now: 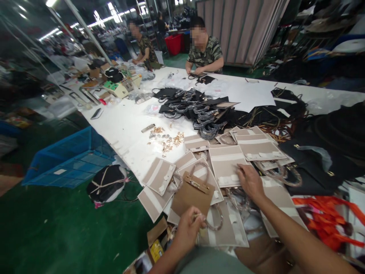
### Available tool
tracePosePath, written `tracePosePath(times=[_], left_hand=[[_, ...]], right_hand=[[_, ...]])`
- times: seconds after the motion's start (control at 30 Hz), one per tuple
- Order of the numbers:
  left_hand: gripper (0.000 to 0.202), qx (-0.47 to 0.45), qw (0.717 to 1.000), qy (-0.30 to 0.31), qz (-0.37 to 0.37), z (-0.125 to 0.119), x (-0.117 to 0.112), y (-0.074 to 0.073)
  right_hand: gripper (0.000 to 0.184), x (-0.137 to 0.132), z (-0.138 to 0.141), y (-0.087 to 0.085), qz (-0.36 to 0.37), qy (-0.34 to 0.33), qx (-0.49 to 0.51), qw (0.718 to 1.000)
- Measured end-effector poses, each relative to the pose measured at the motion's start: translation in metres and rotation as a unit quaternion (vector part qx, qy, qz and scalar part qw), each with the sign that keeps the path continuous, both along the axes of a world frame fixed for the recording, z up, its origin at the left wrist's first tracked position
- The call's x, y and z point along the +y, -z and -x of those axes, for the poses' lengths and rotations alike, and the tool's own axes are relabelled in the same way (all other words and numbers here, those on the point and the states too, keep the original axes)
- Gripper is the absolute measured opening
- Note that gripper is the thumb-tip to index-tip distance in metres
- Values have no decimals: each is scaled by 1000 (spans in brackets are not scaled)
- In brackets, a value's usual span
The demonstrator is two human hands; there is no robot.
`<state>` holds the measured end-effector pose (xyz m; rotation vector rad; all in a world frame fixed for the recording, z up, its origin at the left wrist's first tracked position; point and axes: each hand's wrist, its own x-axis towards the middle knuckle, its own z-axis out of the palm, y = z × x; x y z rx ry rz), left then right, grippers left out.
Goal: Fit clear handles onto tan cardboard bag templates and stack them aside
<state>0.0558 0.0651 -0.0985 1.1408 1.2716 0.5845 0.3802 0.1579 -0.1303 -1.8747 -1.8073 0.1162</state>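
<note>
My left hand (189,227) is closed in a pinch at the near edge of the pile. Its fingertips meet one end of a plastic-wrapped bag handle (219,222). Just beyond it lies a tan bag panel (188,199) with its own looped handle and a gold-coloured metal strip. My right hand (252,182) has its fingers bent together at the right edge of a beige bag panel (224,161) with a pale stripe and white tabs. More striped panels (158,175) with wrapped handles overlap around both hands.
Small gold fittings (172,141) lie scattered on the white table (122,125). Black bag pieces (196,108) are heaped beyond them. A blue crate (71,163) stands left, orange straps (327,217) lie right. Across the table a co-worker (207,53) handles a black piece.
</note>
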Motion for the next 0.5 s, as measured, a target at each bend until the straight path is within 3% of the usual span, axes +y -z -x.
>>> tracePosePath(times=[0.07, 0.13, 0.23, 0.37, 0.5], left_hand=[[27, -23, 998, -44, 35, 18, -14, 4], [34, -25, 994, -93, 53, 36, -27, 9], [41, -2, 985, -161, 64, 62, -46, 16], [49, 42, 971, -226, 63, 98, -63, 28], [59, 132, 962, -238, 27, 146, -62, 46]], right_hand=[[31, -20, 26, -17, -12, -32, 38, 999], [26, -44, 61, -32, 28, -102, 75, 992], [25, -70, 116, -38, 111, -148, 143, 972], [34, -83, 155, -17, 208, -27, 304, 929], [40, -109, 165, 12, 197, 92, 411, 885]])
